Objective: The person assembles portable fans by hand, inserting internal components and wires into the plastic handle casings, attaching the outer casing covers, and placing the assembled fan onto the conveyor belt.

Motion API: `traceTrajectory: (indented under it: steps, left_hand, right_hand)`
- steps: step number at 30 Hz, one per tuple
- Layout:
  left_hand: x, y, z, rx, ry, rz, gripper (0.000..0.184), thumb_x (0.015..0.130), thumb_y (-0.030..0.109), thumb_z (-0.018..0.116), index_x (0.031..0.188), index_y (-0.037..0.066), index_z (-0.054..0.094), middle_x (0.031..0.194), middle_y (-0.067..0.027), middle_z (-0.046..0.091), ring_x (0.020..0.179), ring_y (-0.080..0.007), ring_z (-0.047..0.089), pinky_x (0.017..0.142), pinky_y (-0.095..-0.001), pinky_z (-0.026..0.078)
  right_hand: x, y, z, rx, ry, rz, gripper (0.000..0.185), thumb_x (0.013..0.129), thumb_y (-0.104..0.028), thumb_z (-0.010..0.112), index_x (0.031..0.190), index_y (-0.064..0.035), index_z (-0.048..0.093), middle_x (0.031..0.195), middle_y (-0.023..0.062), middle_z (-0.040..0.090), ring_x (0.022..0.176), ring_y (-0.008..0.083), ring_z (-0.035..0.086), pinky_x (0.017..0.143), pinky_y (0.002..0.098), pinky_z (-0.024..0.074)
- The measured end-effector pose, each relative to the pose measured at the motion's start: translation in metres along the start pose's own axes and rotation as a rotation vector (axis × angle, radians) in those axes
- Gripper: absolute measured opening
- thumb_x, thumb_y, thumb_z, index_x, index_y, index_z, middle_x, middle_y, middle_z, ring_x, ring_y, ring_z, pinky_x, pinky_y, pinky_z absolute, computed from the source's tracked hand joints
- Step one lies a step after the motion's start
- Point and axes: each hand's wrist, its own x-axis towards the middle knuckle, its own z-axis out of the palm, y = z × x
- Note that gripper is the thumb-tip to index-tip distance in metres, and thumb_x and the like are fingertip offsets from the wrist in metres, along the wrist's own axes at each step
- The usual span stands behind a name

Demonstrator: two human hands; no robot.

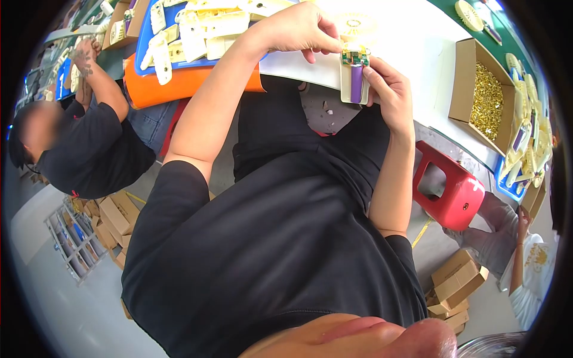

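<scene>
My left hand (301, 30) reaches over the table's front edge, its thumb and forefinger pinched at the top of a small device; what the fingertips hold is too small to make out. The pale housing (345, 89) of the device is upright, with a purple cylinder (356, 83) inside and a green circuit board (357, 58) above it. Around the housing's right side close the fingers of my right hand (391, 92). Just beyond the board, a pale round part (353, 24) rests on the white table (418, 53).
A blue tray (143, 51) of cream plastic parts stands at the left above an orange sheet (179, 86). At the right are a cardboard box (464, 89) of small golden pieces, another parts tray (504, 185) and a red stool (459, 197). Other people are at both sides.
</scene>
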Motion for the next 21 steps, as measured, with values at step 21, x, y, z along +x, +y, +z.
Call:
traceTrajectory:
  steps: [21]
  left_hand:
    - [0.0,0.028,-0.003,0.19,0.017,-0.049,0.021,0.086,0.012,0.077,0.088,-0.008,0.076,0.067,-0.0103,0.07,0.058,-0.0132,0.066,0.054,-0.0272,0.054]
  right_hand:
    - [0.005,0.002,0.002,-0.082,0.032,-0.035,0.026,0.103,-0.014,0.063,0.124,-0.0007,0.072,0.076,-0.0027,0.062,0.053,0.0026,0.05,0.049,0.02,0.0388]
